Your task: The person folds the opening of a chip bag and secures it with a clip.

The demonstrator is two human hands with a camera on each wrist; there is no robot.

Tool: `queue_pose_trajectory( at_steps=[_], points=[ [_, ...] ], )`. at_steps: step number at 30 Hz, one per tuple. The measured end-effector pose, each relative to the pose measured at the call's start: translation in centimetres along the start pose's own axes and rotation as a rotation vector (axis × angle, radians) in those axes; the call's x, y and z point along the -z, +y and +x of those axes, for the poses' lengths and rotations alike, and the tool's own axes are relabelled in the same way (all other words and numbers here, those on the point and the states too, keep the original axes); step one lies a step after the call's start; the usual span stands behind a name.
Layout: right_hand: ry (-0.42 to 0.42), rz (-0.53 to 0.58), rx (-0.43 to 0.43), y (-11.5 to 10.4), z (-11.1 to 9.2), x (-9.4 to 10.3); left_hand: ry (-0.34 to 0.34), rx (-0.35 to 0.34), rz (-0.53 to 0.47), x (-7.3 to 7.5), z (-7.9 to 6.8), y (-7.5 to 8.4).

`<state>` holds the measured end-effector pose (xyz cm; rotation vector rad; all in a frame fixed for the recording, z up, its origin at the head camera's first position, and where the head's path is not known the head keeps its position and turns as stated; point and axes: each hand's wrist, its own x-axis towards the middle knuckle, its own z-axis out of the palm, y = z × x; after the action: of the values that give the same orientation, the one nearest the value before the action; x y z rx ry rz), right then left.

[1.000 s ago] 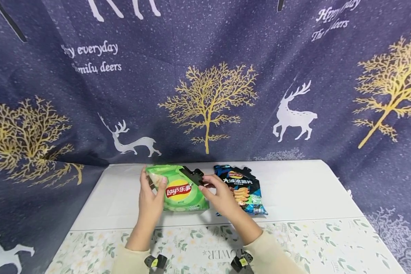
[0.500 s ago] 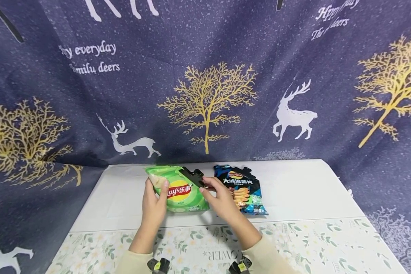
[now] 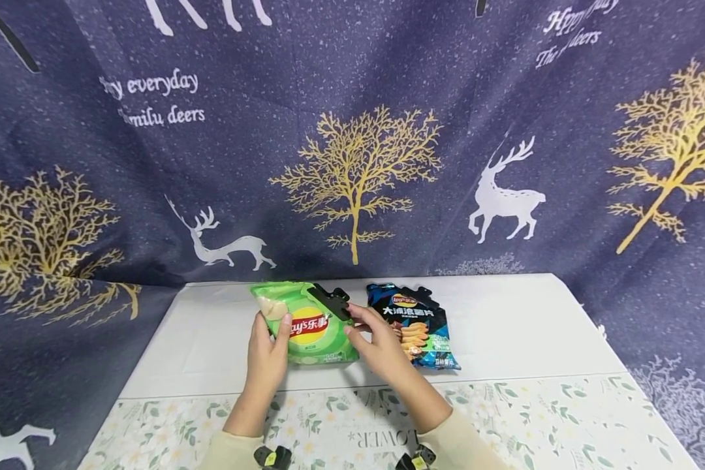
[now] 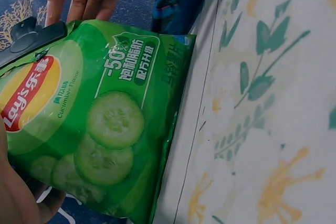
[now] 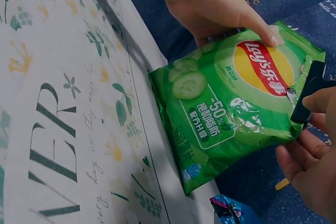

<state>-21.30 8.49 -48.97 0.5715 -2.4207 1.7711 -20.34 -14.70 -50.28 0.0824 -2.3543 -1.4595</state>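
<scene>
A green bag of potato chips (image 3: 317,352) is held tilted over the white table, its printed front towards me. Along its upper right edge sits a black bag clip (image 3: 331,303). My left hand (image 3: 267,356) grips the bag's left side, thumb on the front and fingers behind. At the other side, my right hand (image 3: 382,346) holds the end of the clip, with a fingertip on the clip in the right wrist view and other fingers just below it. A dark blue bag of chips (image 3: 414,333), also with a black clip (image 3: 421,297), lies just behind my right hand.
The white table (image 3: 517,326) ends at a dark blue curtain (image 3: 352,85) printed with trees and deer. A floral mat (image 3: 534,411) covers its near part. Dark wrist cameras (image 3: 273,457) sit at both sleeves.
My left hand has slid a little right and down along the green bag's side. My right hand stays at the clip, and the blue bag has not moved.
</scene>
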Motion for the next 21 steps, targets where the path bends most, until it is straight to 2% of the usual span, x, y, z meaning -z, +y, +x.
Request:
queue_pose_trajectory(
  at_steps=[8,16,21],
  points=[
    [-0.012,-0.044,-0.044,-0.3,-0.3,0.0,-0.031,0.023,0.012,-0.4,0.0,-0.4],
    [-0.045,0.022,-0.114,0.2,-0.3,-0.1,-0.063,0.025,0.035,-0.7,-0.1,-0.9],
    [-0.064,0.014,-0.156,0.3,-0.5,-0.1,-0.078,0.035,0.033,-0.9,-0.2,-1.1]
  ],
)
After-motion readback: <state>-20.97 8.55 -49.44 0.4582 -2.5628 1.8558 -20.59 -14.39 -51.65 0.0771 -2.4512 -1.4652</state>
